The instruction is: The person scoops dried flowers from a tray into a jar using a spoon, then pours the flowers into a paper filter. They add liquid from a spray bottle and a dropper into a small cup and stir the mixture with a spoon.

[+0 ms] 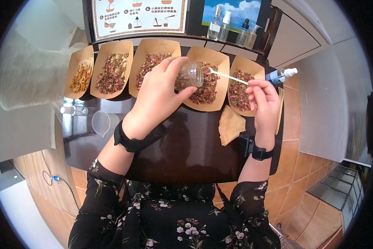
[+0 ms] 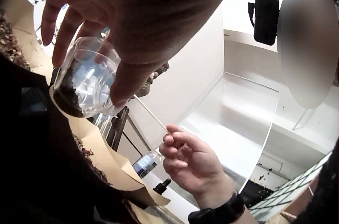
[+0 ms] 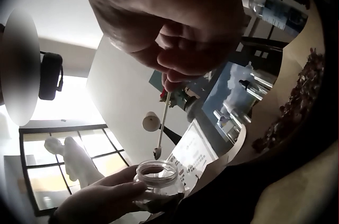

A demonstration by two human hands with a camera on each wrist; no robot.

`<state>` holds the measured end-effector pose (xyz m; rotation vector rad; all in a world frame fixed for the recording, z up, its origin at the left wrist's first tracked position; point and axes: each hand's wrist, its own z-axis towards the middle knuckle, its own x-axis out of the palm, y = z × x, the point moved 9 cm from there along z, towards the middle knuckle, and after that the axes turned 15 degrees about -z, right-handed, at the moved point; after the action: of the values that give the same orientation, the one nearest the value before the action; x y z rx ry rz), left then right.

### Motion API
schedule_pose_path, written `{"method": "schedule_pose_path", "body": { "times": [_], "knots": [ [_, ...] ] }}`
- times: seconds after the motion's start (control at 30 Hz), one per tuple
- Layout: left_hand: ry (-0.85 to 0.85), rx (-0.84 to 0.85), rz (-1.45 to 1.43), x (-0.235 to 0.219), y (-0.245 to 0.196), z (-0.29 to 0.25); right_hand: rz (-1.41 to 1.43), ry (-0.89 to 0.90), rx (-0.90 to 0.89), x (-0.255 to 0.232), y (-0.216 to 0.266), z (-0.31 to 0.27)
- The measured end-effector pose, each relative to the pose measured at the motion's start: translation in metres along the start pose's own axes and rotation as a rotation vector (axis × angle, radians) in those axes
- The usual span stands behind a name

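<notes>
My left hand [image 1: 157,93] grips a clear glass jar [image 1: 191,75] tilted on its side, mouth to the right, over the paper trays. Dark contents lie along the jar's lower wall [image 2: 68,94] in the left wrist view. Between thumb and fingertips, my right hand [image 1: 264,101] pinches the thin pale handle of a small spoon [image 1: 230,77]. The spoon's bowl is just outside the jar's mouth, and in the right wrist view a dark bit shows at the spoon's tip [image 3: 157,153]. Below the jar is a paper tray [image 1: 220,62] of dried rosebuds and herbs.
More paper trays [image 1: 132,83] of dried petals line the table's back. Near me are a clear plastic cup [image 1: 104,123], a small bottle lying down [image 1: 76,110] and folded brown filter paper [image 1: 231,126]. A blue spray bottle [image 1: 280,75] lies right; several bottles [image 1: 224,27] stand behind.
</notes>
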<state>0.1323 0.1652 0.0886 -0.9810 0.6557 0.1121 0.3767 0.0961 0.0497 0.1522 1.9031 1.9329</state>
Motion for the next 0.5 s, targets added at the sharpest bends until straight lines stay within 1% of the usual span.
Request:
{"method": "schedule_pose_path", "body": {
  "times": [0.03, 0.1, 0.2, 0.23, 0.27, 0.33, 0.37, 0.4, 0.47, 0.5],
  "knots": [
    [0.0, -0.001, 0.001, 0.0, 0.0, 0.0, 0.001, 0.001, 0.001, 0.005, 0.001, -0.002],
    [0.01, -0.028, -0.012, 0.0, 0.0, 0.0, -0.366, 0.091, -0.31, 0.025, 0.028, -0.009],
    [0.021, -0.038, -0.005, -0.001, 0.0, 0.001, -0.36, 0.047, -0.285, 0.018, 0.03, -0.009],
    [0.021, -0.038, -0.006, 0.0, 0.0, 0.001, -0.3, -0.037, -0.329, 0.01, 0.028, -0.008],
    [0.019, -0.041, -0.003, -0.001, 0.001, 0.001, -0.301, -0.037, -0.33, 0.006, 0.024, -0.007],
    [0.015, -0.045, 0.001, -0.001, 0.004, 0.001, -0.372, -0.137, -0.211, -0.012, 0.01, -0.002],
    [0.008, -0.028, -0.005, 0.0, 0.004, 0.0, -0.36, -0.149, -0.223, -0.009, 0.013, -0.001],
    [0.001, -0.011, -0.011, 0.0, 0.003, 0.0, -0.36, -0.149, -0.223, -0.008, 0.012, 0.0],
    [0.007, -0.018, -0.011, 0.0, 0.002, 0.001, -0.573, -0.08, -0.159, 0.0, 0.003, 0.002],
    [0.012, -0.025, -0.009, 0.001, 0.002, 0.0, -0.59, -0.033, -0.099, 0.005, -0.003, 0.001]
  ]
}}
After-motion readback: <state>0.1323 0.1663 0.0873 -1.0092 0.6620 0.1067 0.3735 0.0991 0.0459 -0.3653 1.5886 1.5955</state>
